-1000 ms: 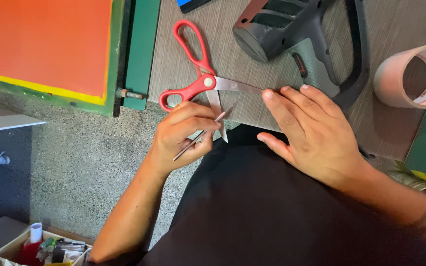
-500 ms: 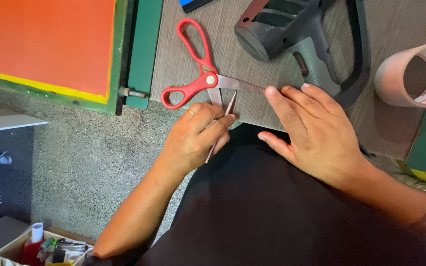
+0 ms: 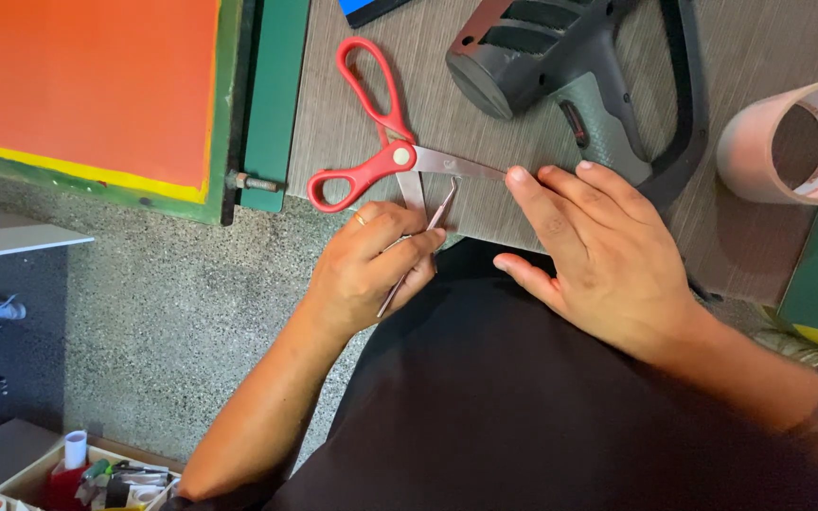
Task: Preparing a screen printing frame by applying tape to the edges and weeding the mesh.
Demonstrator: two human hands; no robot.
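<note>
In the head view, I take the red-handled scissors (image 3: 385,156) as my landmark; they lie open on the grey table (image 3: 352,95).

My left hand (image 3: 371,270) sits just below the scissors, with the forearm coming up from the lower left. Its fingers are curled and pressed together, and with the thumb they pinch a thin metal tool (image 3: 423,241), maybe tweezers. The tool is tilted, and its tip comes just beside the lower blade of the scissors. I cannot tell if the tip touches the blade. A ring is on one finger.

My right hand (image 3: 603,260) is at the right of the scissors, palm down and flat at the table edge. Its fingers are straight and a little spread, and the longest fingertips come close to the end of the other blade.

Above and to the right of the scissors lies a grey power tool (image 3: 560,76). Far to the right stands a roll of tape (image 3: 792,142). At the left of the scissors is an orange board (image 3: 78,85) with a green frame.

Far below and to the left of the scissors, on the floor, an open cardboard box (image 3: 26,468) holds small bottles and mixed items, too small for me to name.
</note>
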